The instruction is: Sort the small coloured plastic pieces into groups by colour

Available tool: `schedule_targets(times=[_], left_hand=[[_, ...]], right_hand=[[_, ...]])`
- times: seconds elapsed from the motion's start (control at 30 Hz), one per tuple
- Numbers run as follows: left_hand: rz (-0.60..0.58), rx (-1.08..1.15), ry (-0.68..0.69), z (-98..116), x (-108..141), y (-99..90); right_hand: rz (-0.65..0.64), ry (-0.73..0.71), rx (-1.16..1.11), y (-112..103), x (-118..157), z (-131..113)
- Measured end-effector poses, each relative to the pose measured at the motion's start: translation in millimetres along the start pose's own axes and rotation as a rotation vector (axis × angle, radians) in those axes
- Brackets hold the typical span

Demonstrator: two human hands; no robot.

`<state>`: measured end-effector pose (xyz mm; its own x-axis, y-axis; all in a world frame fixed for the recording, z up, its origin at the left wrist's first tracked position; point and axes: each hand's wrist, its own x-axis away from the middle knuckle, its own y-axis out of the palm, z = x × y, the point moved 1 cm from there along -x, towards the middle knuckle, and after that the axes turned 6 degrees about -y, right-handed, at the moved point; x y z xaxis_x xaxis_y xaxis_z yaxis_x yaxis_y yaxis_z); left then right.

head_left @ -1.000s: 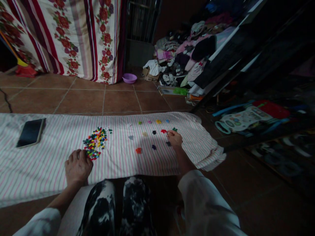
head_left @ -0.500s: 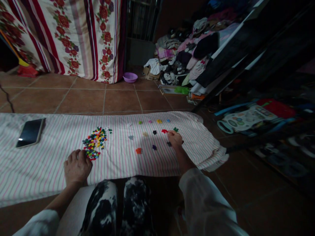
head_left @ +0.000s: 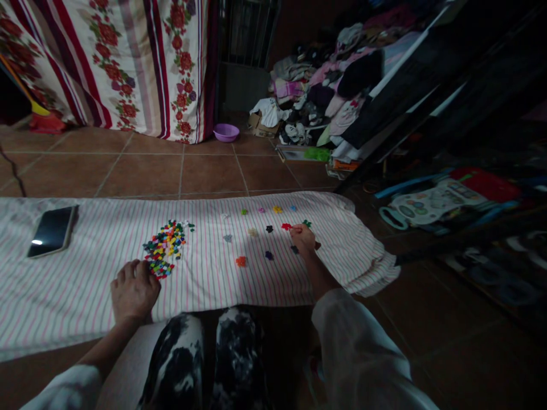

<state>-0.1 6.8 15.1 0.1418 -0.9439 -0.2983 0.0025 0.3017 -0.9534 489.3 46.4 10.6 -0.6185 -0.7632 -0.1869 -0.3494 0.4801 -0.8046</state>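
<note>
My left hand (head_left: 134, 289) rests on the striped cloth (head_left: 205, 285), fingers slightly spread, at the lower left edge of a pile of small multicoloured pieces (head_left: 166, 242). My right hand (head_left: 302, 236) has its fingers pinched together just beside a small red cluster (head_left: 286, 226); whatever is between the fingertips is too small to make out. A green cluster (head_left: 306, 224) lies just beyond that hand. Single-colour clusters are spread to its left, among them an orange one (head_left: 241, 261), a black one (head_left: 269, 229), a yellow one (head_left: 277, 209) and a grey one (head_left: 228, 238).
A phone (head_left: 52, 230) lies at the cloth's left. Beyond, on the tiled floor, are a purple basin (head_left: 226, 132), a floral curtain (head_left: 145, 68) and a heap of clothes (head_left: 320, 85). A dark metal bar (head_left: 431, 250) runs at the right.
The camera view has shifted very slightly. Both hands hold almost the same places, my right hand still beside the red cluster.
</note>
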Motion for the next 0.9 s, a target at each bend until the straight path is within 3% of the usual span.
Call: schedule_targets(times=[0.9], left_hand=[[-0.022,0.013,-0.013,3.5,-1.0,-3.2]], right_hand=[[-0.018,-0.137,0.052,4.8,-0.8,7.1]])
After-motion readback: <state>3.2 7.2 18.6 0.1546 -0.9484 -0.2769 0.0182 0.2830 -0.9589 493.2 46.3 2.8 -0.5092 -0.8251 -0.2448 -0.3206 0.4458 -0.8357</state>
